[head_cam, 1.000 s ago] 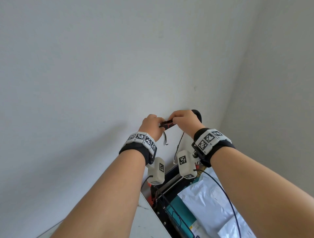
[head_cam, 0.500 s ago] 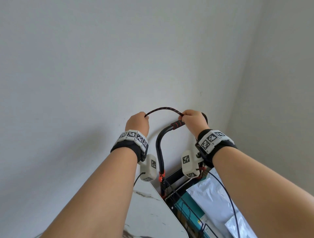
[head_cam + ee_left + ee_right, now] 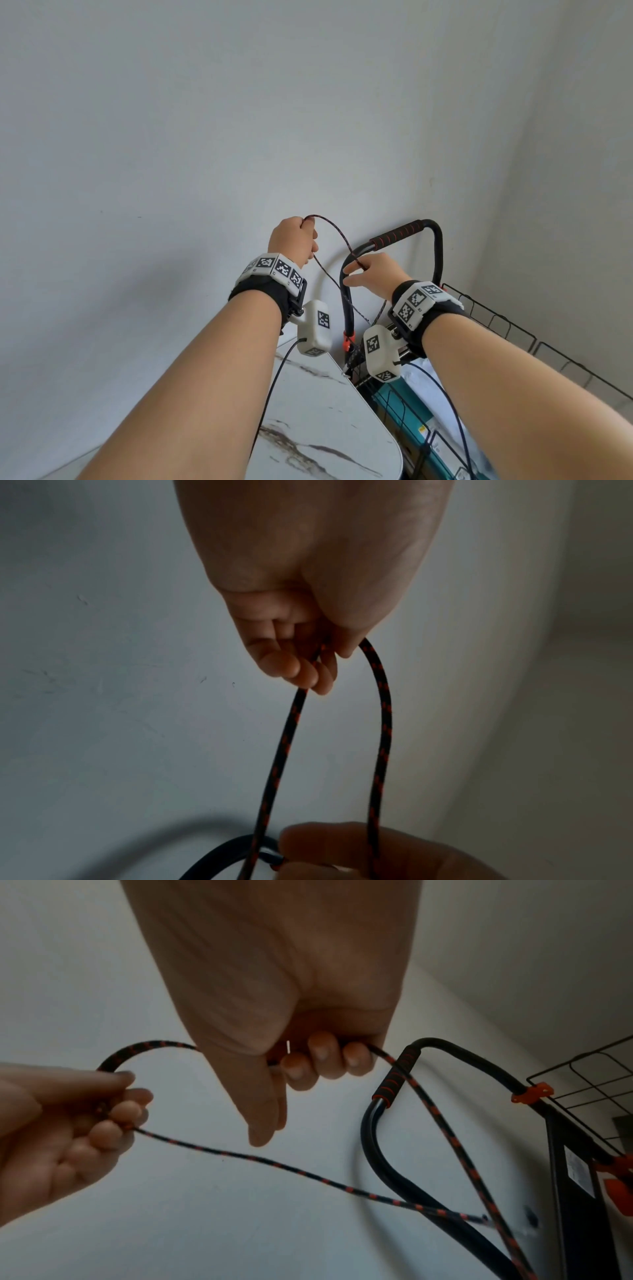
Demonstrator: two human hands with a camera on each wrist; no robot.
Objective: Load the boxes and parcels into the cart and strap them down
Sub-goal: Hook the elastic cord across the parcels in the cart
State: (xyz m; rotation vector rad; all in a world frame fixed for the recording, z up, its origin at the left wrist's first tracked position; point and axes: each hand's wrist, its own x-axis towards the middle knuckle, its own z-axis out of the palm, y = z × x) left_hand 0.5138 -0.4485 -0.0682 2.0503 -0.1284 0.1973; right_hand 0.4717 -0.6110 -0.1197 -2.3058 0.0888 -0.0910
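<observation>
Left hand [image 3: 294,240] raised against the white wall [image 3: 205,120], fingers [image 3: 298,669] curled round a black-and-red elastic cord [image 3: 337,234], gripping the top of its loop. Right hand [image 3: 375,275] lower and to the right, just beside the bend of the cart handle [image 3: 394,236]; three fingers [image 3: 322,1053] curled round the same cord, index finger and thumb extended straight. Cord arching from left hand to right hand, both strands then dropping toward the cart [image 3: 496,318]. Wire cart at lower right, beside the near edge of a marble-patterned desk [image 3: 318,411]. Inside the cart, a teal box [image 3: 394,404] and white plastic parcels [image 3: 435,407], partly hidden by the right forearm.
</observation>
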